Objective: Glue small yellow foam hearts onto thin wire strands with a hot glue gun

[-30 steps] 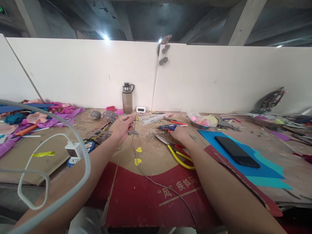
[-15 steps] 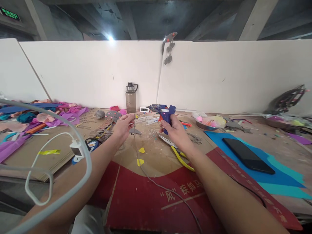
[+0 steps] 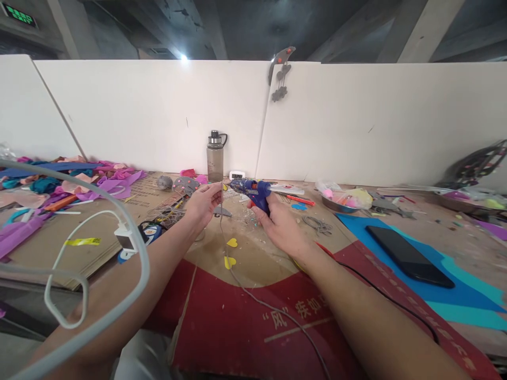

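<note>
My left hand (image 3: 204, 203) pinches the top of a thin grey wire (image 3: 237, 279) that runs down across the red cardboard (image 3: 237, 322). Two yellow foam hearts (image 3: 231, 252) sit on the wire below the hand. My right hand (image 3: 279, 224) is closed round the handle of a blue glue gun (image 3: 251, 191). The gun's nozzle points left at the wire end held in my left fingers, with a small gap between them.
A phone (image 3: 410, 257) lies on blue foam sheets (image 3: 455, 285) at the right. A water bottle (image 3: 215, 157) stands by the white partition. Coloured paper scraps (image 3: 59, 184) pile at the left. A white charger and cable (image 3: 122, 240) hang near my left arm.
My right hand picked the glue gun off the table, lifted it, then turned it so the nozzle points left toward the wire. My left hand kept hold of the wire.
</note>
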`<state>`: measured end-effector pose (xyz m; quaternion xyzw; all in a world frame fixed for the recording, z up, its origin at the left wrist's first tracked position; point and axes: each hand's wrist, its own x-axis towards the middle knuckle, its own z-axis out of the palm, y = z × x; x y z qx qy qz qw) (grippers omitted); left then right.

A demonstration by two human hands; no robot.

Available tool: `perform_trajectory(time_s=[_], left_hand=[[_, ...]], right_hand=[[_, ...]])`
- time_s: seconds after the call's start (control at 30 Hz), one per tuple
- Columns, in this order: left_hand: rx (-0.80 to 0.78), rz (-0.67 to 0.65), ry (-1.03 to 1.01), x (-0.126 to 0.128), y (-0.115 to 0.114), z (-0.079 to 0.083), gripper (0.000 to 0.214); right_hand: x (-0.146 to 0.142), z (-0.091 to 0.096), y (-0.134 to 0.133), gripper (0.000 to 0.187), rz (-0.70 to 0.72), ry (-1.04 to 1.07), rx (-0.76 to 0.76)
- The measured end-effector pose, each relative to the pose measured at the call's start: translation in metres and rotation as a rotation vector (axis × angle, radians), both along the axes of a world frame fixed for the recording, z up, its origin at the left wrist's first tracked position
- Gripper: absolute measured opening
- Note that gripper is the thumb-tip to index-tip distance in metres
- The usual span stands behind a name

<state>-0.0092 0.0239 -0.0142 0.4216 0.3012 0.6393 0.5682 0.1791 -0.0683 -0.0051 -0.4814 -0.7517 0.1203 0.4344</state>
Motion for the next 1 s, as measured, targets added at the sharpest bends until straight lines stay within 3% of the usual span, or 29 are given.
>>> perform_trajectory(time_s=[0.43,1.0], left_hand=[[0.036,-0.037,0.051,0.0006,-0.0015,-0.0009,0.023],[0.047,0.043,0.115,0.0039,-0.0096,0.0049,0.019]], right_hand=[[-0.0010,-0.0020,0.0008,0.023,-0.028,-0.062,0.017],[-0.0048,-0.0071,0.0020,0.024,-0.108,-0.167,0.057]])
